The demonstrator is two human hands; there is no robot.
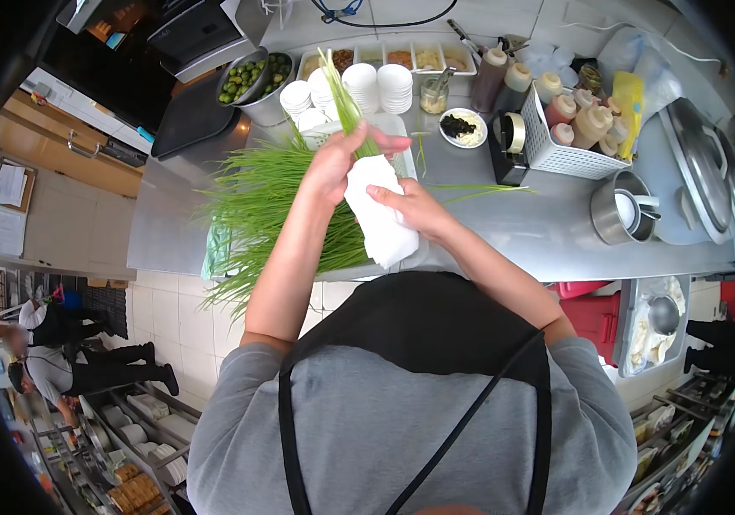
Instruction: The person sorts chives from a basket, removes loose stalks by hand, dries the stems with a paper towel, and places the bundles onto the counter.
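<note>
My left hand (337, 163) grips a bundle of green chives (343, 99), whose ends point up and away from me. My right hand (415, 208) is closed on a white cloth or paper towel (378, 225), which covers the lower part of that bundle. Whether the towel is wrapped fully around the stems cannot be made out. A large loose heap of chives (273, 197) spreads to the left, under my left forearm and over the counter's front edge. Part of a pale tray (403, 163) shows behind my hands.
The steel counter (505, 232) carries stacked white cups (395, 88), a bowl of green limes (277, 73), a small plate (464, 129), a basket of sauce bottles (569, 154) and a metal pot (612, 210). Red bins (591, 322) stand below right. Other people (84, 369) are at lower left.
</note>
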